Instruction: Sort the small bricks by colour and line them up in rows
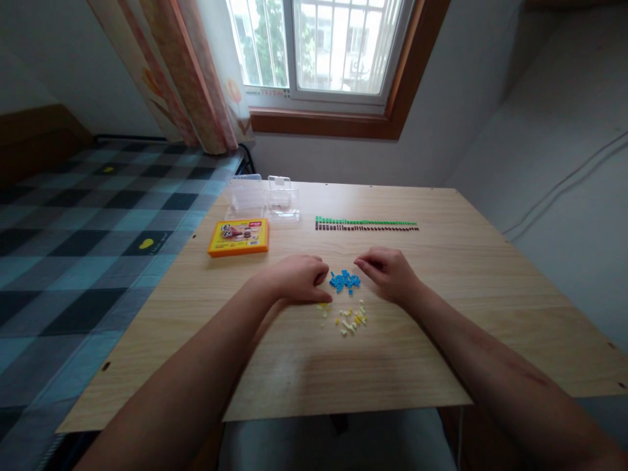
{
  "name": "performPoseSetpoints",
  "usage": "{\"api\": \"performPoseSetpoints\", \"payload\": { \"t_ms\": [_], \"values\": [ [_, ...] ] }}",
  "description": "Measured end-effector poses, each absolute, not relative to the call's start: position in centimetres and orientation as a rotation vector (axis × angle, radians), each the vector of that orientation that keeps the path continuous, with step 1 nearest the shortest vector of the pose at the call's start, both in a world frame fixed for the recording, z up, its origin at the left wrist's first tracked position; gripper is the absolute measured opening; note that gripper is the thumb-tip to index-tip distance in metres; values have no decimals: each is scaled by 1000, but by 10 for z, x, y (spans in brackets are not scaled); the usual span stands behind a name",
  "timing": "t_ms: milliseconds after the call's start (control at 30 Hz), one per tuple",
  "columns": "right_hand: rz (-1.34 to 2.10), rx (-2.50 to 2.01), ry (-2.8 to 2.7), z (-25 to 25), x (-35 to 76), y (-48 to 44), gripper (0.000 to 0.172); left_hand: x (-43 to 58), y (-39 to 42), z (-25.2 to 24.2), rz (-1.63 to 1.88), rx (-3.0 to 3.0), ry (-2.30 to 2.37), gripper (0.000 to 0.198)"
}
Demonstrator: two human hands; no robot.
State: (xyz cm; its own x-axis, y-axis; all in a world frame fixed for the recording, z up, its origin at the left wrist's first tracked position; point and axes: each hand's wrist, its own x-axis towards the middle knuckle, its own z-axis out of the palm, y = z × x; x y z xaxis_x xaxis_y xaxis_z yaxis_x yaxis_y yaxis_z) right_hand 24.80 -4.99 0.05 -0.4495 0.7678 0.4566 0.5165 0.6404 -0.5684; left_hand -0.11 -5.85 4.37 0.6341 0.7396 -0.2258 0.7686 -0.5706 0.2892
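Observation:
A small pile of blue toy bricks (345, 281) lies on the wooden table between my hands. My left hand (300, 278) rests at the left of this pile, its thumb apart from the curled fingers and nothing visible between them. On the other side, my right hand (387, 271) has thumb and fingertips pinched together; whatever they may hold is too small to make out. Nearer to me are scattered cream and yellow pieces (352, 320), a few of them by my left thumb. Beyond the hands run a row of green pieces (366, 221) and a row of dark brown pieces (366, 228).
An orange and yellow box (239, 237) with a printed lid lies at the left of the table (471, 261). Behind it stand clear plastic containers (283, 201). A bed with a checked cover (112, 216) adjoins the table's left edge; a window is ahead.

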Motion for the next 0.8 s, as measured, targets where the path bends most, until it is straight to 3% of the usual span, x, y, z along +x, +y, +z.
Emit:
{"api": "performPoseSetpoints", "payload": {
  "t_ms": [200, 367, 567, 800],
  "values": [
    [376, -1009, -1966, -4, 246, -50, 25, -9, -50, 43, -111, 2467, 1124, 17],
    [361, -1087, -1876, 11, 251, -47, 26, -15, -45, 44, -166, 2433, 1100, 24],
    [738, -1033, -1661, 38, 241, -71, 29, 0, -61, 50, -219, 2507, 1185, 35],
    [960, -1097, -1634, 11, 240, -116, 27, -4, -58, 48, -192, 2469, 1149, 29]
  ]
}}
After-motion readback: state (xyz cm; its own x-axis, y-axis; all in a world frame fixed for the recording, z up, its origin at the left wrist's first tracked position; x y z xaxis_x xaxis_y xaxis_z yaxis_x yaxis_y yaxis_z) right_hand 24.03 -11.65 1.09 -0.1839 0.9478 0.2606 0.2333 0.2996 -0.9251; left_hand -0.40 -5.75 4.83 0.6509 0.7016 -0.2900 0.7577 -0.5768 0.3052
